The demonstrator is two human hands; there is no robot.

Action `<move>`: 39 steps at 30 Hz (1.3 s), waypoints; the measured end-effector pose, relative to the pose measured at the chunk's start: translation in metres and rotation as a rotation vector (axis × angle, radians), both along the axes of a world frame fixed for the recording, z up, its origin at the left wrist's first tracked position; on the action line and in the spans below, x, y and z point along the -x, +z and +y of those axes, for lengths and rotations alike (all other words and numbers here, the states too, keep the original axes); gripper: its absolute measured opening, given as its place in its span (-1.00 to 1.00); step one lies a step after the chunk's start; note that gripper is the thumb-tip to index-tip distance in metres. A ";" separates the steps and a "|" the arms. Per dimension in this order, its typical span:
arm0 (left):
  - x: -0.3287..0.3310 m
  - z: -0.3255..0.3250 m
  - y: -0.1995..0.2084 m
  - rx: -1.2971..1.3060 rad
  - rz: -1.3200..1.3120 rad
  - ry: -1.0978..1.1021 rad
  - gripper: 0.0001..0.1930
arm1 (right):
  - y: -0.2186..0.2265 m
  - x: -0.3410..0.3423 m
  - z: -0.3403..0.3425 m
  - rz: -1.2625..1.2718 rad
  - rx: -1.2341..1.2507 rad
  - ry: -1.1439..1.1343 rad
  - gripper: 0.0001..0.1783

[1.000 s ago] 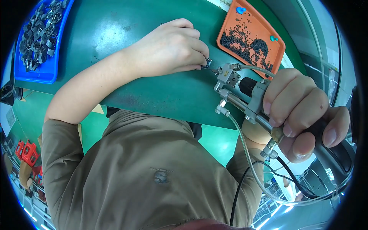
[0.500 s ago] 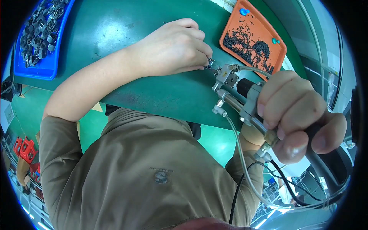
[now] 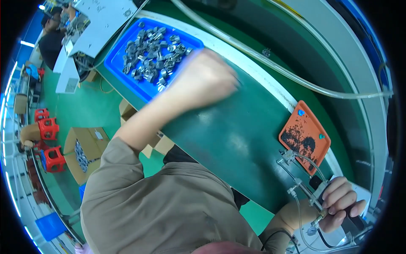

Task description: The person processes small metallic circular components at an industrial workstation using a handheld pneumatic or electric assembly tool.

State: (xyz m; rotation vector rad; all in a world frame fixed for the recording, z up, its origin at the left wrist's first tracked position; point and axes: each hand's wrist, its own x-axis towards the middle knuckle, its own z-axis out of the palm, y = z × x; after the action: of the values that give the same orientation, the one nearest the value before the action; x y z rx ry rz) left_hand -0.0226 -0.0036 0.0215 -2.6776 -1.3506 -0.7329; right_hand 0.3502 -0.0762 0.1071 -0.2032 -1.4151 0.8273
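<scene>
My left hand (image 3: 207, 80) hovers over the green tabletop beside the right rim of a blue tray (image 3: 195, 41). Motion smears its curled fingers, so whether they hold anything cannot be made out. In the tray lie many small grey and silvery metal parts (image 3: 150, 74). My right hand (image 3: 341, 203) is wrapped round the dark handle of a pneumatic hand tool (image 3: 299, 183) with metal fittings and air hoses. The tool's metal head points up and left, just before an orange tray (image 3: 325, 157) of tiny black pieces (image 3: 302, 144).
A clear hose (image 3: 270, 63) arcs over the table's far side. Left on the floor stand a cardboard box (image 3: 91, 146) with metal parts and red stools (image 3: 51, 158). Another person (image 3: 53, 38) sits at a pale workstation (image 3: 105, 21) at the upper left.
My left hand has gone from the tool's head to the blue tray's side. The view has swung left, and the right hand with the tool now appears lower and farther off.
</scene>
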 end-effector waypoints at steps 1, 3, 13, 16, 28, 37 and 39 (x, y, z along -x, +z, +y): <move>0.026 0.003 0.007 -0.226 -0.048 0.131 -0.96 | -0.002 -0.003 0.000 -0.026 0.007 0.046 -0.74; 0.089 0.003 -0.001 -0.144 -0.086 0.412 -0.90 | -0.003 -0.001 0.007 -0.079 -0.011 0.021 -0.62; -0.030 0.106 -0.052 -0.011 -0.129 0.004 -0.78 | -0.002 0.002 0.005 -0.183 0.087 0.028 -0.57; -0.085 0.147 -0.072 0.037 -0.169 0.088 -0.78 | 0.004 0.003 -0.004 -0.200 0.086 0.019 -0.55; -0.125 0.034 -0.053 0.333 -0.361 -0.405 -0.92 | 0.001 -0.017 0.023 -0.386 0.119 0.134 -0.69; -0.136 -0.019 -0.085 0.331 -0.368 -0.659 -0.88 | -0.013 -0.003 0.028 -0.462 0.128 0.291 -0.68; -0.136 -0.017 -0.089 0.342 -0.383 -0.662 -0.87 | -0.014 -0.002 0.030 -0.483 0.138 0.317 -0.68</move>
State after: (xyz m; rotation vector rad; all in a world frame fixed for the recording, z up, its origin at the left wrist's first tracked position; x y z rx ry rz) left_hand 0.1131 -0.0207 -0.0672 -3.4406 -0.6362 -1.2095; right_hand 0.3522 -0.0460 0.0927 -0.3039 -1.8742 1.1933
